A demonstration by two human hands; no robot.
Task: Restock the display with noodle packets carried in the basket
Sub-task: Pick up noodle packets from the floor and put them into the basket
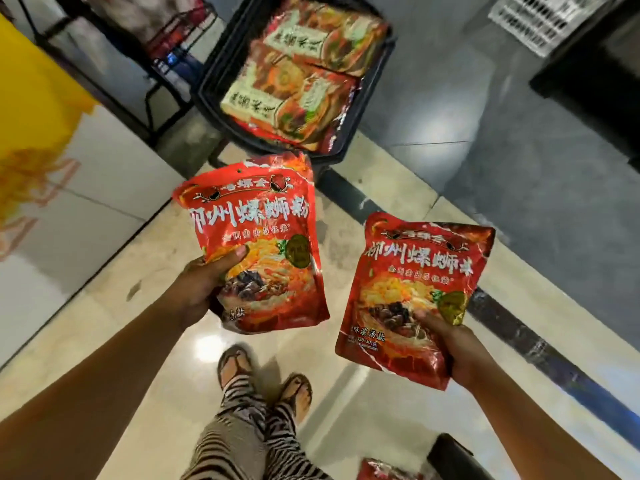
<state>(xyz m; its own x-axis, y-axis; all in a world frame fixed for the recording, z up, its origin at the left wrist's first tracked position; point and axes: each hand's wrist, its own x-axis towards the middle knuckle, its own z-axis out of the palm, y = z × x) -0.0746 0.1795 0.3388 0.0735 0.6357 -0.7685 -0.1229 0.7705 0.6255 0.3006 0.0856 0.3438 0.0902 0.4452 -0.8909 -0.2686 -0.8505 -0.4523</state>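
So we've got one noodle packet in each of our hands right now. Our left hand (202,284) grips the left packet (258,233) by its lower left corner, thumb laid across the front and fingers hidden behind. Our right hand (459,353) does the same with the right packet (412,289), thumb on the front near the lower right corner. Both are glossy red plastic pouches, crinkly and a bit puffy, roughly rectangular with sealed edges, big white Chinese lettering up top and a photo of a noodle bowl below, plus a round gold-green badge. The two pouches are held apart, not touching, above the floor (162,341), which is shiny cream tile with a dark stripe running across it.

Ahead of us stands the basket (216,69), black plastic with sloping walls, and inside it lie more noodle packets (294,74), flatter ones in red with cream label panels, overlapping in a pile. Down below we see our sandalled feet (235,367) and zebra-striped trousers (242,431). One more red pouch (384,472) peeks in at the bottom edge, next to something black (450,453) we can't make out. A white slotted crate (540,19) sits top right
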